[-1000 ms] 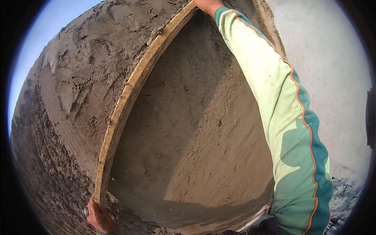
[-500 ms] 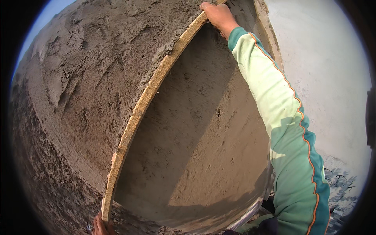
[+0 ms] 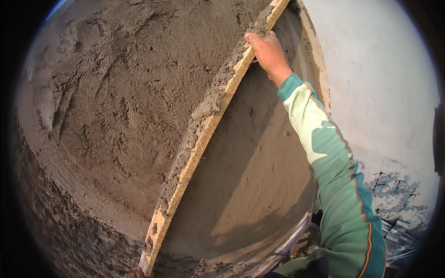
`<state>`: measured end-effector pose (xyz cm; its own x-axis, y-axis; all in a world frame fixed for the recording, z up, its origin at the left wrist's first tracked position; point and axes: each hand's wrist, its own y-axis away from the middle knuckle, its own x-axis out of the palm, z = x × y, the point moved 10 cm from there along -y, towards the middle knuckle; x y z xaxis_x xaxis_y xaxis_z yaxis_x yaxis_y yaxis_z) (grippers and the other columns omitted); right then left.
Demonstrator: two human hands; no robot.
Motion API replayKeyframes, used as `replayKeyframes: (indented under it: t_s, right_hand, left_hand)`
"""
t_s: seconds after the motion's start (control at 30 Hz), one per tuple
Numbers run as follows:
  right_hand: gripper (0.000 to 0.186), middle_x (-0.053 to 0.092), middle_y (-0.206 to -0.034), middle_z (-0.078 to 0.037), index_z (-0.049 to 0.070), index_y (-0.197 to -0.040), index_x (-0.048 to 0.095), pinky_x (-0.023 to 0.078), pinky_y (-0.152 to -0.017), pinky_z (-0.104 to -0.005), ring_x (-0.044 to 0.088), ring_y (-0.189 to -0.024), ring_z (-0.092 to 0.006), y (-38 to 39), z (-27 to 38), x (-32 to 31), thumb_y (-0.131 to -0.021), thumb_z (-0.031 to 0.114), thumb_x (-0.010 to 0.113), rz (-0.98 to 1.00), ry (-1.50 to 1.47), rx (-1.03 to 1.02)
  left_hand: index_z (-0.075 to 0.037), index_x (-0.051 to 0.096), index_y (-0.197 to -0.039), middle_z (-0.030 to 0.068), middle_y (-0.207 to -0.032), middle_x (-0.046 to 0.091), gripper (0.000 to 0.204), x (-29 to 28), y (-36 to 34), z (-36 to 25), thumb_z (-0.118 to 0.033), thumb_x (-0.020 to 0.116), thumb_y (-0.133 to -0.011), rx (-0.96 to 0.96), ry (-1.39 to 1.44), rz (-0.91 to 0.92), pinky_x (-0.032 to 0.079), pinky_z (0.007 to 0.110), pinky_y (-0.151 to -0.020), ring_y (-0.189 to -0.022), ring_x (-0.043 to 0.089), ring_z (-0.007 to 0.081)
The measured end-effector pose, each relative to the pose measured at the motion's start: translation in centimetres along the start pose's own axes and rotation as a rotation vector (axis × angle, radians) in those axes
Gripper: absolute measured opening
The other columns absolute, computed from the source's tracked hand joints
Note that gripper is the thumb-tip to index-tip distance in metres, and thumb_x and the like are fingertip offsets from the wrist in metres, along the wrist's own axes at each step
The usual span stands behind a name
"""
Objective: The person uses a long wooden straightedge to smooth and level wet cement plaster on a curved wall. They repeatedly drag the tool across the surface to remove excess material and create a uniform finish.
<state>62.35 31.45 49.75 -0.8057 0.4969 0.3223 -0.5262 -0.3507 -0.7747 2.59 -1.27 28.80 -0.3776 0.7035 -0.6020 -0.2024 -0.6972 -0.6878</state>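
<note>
A long wooden board (image 3: 204,139) lies aslant against a wall of wet grey-brown mortar (image 3: 116,88). Near its upper end my right hand (image 3: 270,53) is closed around it, thumb on the left edge. My left hand (image 3: 139,274) is at the board's lower end, mostly cut off by the picture's lower edge; the few fingers in view are against the wood. Scraped mortar (image 3: 204,109) is heaped along the board's left edge. Left of the board the mortar is rough and lumpy; to its right lies a smoother mortar surface (image 3: 241,185), partly in shadow.
A pale smooth wall (image 3: 371,78) with dark scrawled marks stands at the right. Along the mortared face's right side runs a raised edge strip (image 3: 317,60). Another strip (image 3: 292,238) crosses at the lower right, with grey stacked pieces (image 3: 398,238) beyond my sleeve.
The board's lower end has shifted to the right across the mortar, and more mortar has gathered on it. My right hand appears lower in the picture, still gripping the board.
</note>
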Motion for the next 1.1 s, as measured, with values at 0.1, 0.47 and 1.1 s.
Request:
replayKeyframes:
  t_s: [0.1,0.47,1.1]
  right_hand:
    - [0.044,0.055,-0.110,-0.027,-0.008,-0.096,0.057,0.038,-0.093,-0.0407,0.051,-0.100,-0.0371,2.1,-0.9,-1.0,-0.080,0.033,0.059,-0.007,0.034,-0.046]
    - [0.036,0.058,-0.097,-0.016,-0.007,-0.101,0.054,0.041,-0.084,-0.0390,0.054,-0.090,-0.0283,13.0,-7.4,-4.1,-0.085,0.025,0.058,-0.082,-0.046,0.137]
    - [0.065,0.048,-0.124,-0.031,-0.015,-0.128,0.034,0.037,-0.100,-0.0411,0.050,-0.113,-0.0391,20.4,-14.0,-4.8,-0.089,0.034,0.054,0.099,0.960,-0.113]
  left_hand:
    - [-0.002,0.056,-0.120,0.0254,-0.106,0.060,0.042,0.5,0.9,-0.3,-0.019,0.059,-0.083,0.071,0.015,-0.006,0.052,0.046,-0.060,-0.074,0.062,0.0399]
    - [-0.008,0.055,-0.125,0.0239,-0.114,0.058,0.040,3.3,4.6,0.9,-0.019,0.059,-0.087,-0.010,0.020,0.175,0.052,0.050,-0.067,-0.093,0.062,0.0403]
    - [-0.013,0.051,-0.129,0.0079,-0.119,0.059,0.046,5.9,8.2,4.3,-0.019,0.058,-0.084,-0.132,-0.159,0.097,0.038,0.048,-0.096,-0.110,0.056,0.0240]
